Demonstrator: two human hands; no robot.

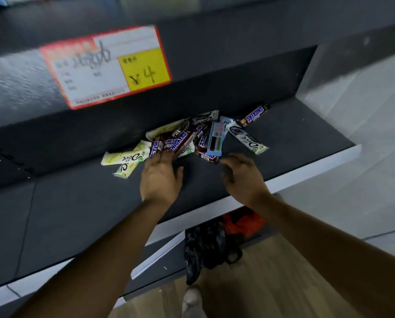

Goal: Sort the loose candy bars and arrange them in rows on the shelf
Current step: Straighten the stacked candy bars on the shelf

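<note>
A loose heap of candy bars [187,138] lies on the dark shelf [77,210]: several brown Snickers bars, pale green Dove bars and a light blue wrapper [216,140]. One Snickers bar [253,115] lies apart at the back right. A white Dove bar [247,140] lies right of the heap, and two green Dove bars [123,159] lie at its left. My left hand [160,177] reaches into the heap's front edge, fingertips on a Snickers bar; its grip is hidden. My right hand [242,177] hovers just short of the heap with fingers loosely curled, holding nothing.
An upper shelf overhangs the heap and carries a red-edged price tag [107,67] with a yellow patch. The shelf's white front lip [283,180] runs under my right wrist. Below it hang a black bag [205,246] and an orange bag [242,222].
</note>
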